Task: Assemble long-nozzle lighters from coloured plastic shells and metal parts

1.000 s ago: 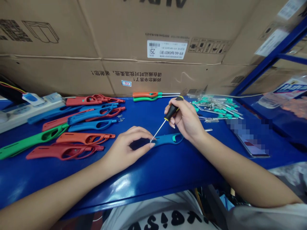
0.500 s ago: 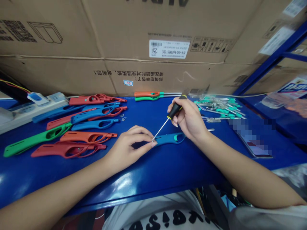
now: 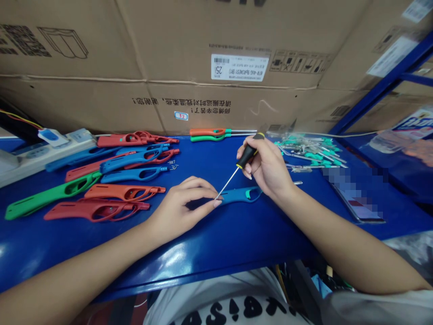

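Observation:
My right hand (image 3: 267,164) is closed around the black and yellow handle of a screwdriver (image 3: 227,182), which slants down to the left. Its tip meets the fingertips of my left hand (image 3: 187,205). Those fingers pinch the near end of a blue lighter (image 3: 238,195) lying on the table; whether a screw sits at the tip is too small to tell. A green trigger shows in the lighter's opening, and a metal tube (image 3: 297,183) pokes out beyond my right wrist.
Several coloured lighter casings (image 3: 98,210) lie at the left, beside a power strip (image 3: 64,144). Small screws (image 3: 173,165) are near them. Two long-tubed lighters (image 3: 209,134) rest at the back. Metal tubes with green parts (image 3: 314,151) are piled right, behind a phone (image 3: 355,196). Cardboard boxes (image 3: 182,40) wall the back.
Hardly anything differs. The screwdriver tip stays at my left fingertips on the blue lighter, and both hands keep their places.

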`<state>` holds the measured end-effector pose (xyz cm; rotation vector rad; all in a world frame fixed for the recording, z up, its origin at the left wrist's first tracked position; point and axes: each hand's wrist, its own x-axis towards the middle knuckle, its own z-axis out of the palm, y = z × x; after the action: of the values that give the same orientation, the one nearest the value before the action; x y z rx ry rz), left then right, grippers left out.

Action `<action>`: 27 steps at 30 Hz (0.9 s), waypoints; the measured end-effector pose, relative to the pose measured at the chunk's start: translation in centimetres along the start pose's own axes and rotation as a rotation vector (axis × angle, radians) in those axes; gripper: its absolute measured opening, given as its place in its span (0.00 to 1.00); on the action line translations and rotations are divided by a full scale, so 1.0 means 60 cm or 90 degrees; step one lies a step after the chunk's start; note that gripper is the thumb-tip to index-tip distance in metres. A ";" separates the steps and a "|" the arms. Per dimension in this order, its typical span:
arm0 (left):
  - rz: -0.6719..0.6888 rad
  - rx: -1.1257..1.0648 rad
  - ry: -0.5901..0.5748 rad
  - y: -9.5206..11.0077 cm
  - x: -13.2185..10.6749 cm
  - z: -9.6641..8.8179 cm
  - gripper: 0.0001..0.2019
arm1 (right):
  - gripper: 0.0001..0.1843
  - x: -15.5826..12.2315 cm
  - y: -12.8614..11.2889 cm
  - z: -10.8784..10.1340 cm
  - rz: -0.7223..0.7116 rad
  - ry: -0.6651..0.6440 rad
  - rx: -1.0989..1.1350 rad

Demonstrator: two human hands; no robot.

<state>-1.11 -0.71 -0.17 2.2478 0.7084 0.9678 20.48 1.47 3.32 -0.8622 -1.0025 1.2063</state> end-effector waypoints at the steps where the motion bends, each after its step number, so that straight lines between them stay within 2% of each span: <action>1: 0.001 -0.002 0.001 0.000 0.000 0.000 0.06 | 0.09 0.000 0.000 0.000 -0.001 -0.001 0.001; 11: 0.011 -0.006 0.007 0.002 0.001 -0.001 0.06 | 0.09 0.001 0.001 0.000 -0.001 0.009 -0.005; 16: -0.013 -0.012 0.004 -0.002 -0.001 0.001 0.05 | 0.09 -0.002 -0.003 0.005 -0.028 0.009 -0.019; 21: -0.047 -0.018 -0.007 -0.002 -0.005 0.006 0.04 | 0.11 -0.022 -0.012 0.017 -0.123 -0.011 -0.114; 24: -0.050 -0.027 -0.016 0.000 -0.007 0.007 0.04 | 0.24 -0.044 -0.013 0.027 -0.204 0.042 -0.144; 27: -0.037 -0.013 -0.031 0.001 -0.007 0.008 0.05 | 0.27 -0.063 -0.011 0.032 -0.268 0.055 -0.169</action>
<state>-0.96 -1.18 -0.58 2.2129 0.7346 0.8858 18.65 -2.32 4.02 -0.8458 -1.2178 0.6838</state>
